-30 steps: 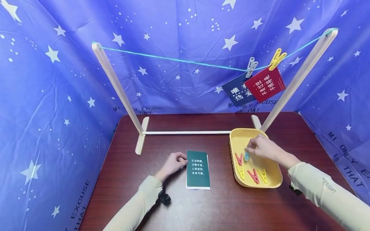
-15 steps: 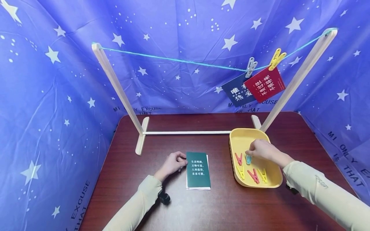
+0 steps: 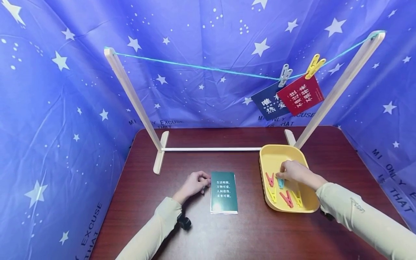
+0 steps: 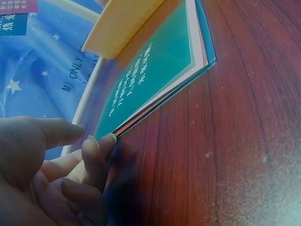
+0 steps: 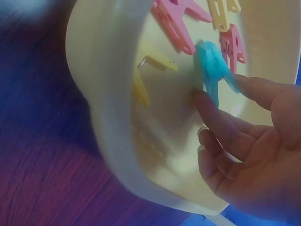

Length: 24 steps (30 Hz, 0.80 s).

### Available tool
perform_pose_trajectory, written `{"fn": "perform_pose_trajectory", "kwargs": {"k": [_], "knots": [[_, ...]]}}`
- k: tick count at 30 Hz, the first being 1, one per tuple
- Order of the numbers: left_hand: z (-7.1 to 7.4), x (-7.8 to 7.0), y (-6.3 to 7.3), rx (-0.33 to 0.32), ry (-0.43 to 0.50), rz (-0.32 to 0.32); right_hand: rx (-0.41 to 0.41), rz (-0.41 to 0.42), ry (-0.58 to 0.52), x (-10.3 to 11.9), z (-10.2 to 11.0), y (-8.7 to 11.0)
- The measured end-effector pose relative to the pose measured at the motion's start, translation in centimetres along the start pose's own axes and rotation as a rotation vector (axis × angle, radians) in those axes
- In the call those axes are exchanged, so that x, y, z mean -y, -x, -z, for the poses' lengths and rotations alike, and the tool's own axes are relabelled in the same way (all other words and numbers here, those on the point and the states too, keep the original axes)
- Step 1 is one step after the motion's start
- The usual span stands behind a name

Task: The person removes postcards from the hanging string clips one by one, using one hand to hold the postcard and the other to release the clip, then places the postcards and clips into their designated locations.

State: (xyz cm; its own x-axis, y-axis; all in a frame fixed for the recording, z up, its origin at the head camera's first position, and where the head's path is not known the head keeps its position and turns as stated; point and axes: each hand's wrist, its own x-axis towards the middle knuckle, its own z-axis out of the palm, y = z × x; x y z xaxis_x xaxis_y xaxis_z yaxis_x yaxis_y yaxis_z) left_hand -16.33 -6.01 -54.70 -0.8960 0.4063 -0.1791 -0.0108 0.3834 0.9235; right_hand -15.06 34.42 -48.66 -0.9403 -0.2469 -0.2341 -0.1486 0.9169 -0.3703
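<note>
My left hand rests at the left edge of a stack of cards with a green card on top. In the left wrist view, fingertips touch the stack's edge with no firm pinch visible. Inside the yellow tray, my right hand pinches a light blue clothespin by its handle ends, between thumb and finger. Red clothespins and yellow clothespins lie around it in the tray.
A wooden frame stands behind, with a turquoise string across its top. A grey clothespin holds a dark blue card on it; a yellow clothespin holds a red card. Star-patterned cloth surrounds the table.
My right hand has come slightly nearer within the tray, still with the blue clothespin. The left hand stays at the card stack, whose top card has shifted a little.
</note>
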Motion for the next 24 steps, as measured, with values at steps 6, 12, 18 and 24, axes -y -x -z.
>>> {"fn": "perform_pose_trajectory", "kwargs": {"k": [6, 12, 18, 24], "knots": [[0.27, 0.0, 0.04, -0.006, -0.013, -0.009, 0.01, -0.044, 0.003, 0.04, -0.07, -0.28], [0.52, 0.1, 0.04, -0.016, -0.01, 0.008, 0.027, -0.097, 0.019, 0.49, 0.02, -0.33], [0.69, 0.03, 0.12, -0.028, -0.023, 0.001, 0.031, -0.117, 0.033, 0.77, -0.05, -0.3], [0.7, -0.06, 0.17, -0.026, -0.028, -0.007, 0.038, -0.125, 0.048, 0.49, -0.37, -0.46]]}}
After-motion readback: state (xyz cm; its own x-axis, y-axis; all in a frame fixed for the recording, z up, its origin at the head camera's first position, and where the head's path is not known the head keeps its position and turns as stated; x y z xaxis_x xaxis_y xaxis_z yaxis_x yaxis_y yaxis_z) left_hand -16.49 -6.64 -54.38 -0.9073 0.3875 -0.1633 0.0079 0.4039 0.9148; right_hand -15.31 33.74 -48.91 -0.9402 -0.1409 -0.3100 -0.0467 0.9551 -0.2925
